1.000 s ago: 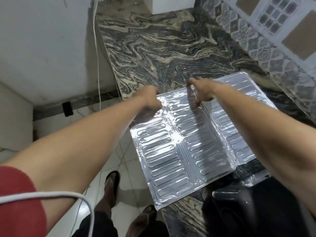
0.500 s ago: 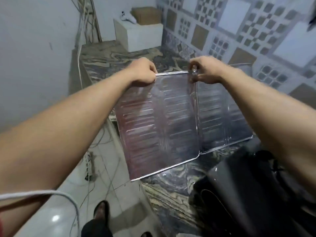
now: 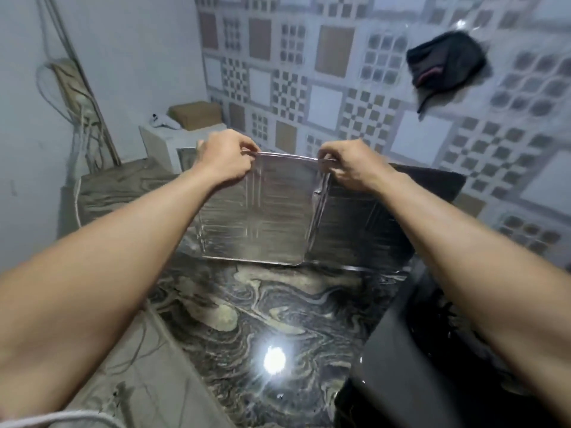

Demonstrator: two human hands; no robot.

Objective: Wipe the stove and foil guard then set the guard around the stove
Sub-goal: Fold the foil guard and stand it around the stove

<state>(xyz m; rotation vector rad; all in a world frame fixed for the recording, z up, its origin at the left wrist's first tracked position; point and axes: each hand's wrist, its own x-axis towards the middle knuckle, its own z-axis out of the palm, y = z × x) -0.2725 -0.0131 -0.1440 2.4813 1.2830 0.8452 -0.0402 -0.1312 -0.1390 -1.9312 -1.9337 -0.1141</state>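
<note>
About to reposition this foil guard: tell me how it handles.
The foil guard is probably light, since both hands, left hand and right hand, merely pinch its top edge. It is likely floppy at the creases and easily dented: a kink shows there.

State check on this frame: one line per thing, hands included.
foil guard: upright, unfolded, bottom edge at the counter, contact unclear
left hand: closed on the guard's top edge
right hand: closed on the guard's top edge
stove: dark, at lower right, mostly hidden by the arm
black cloth: hanging on the tiled wall
</note>
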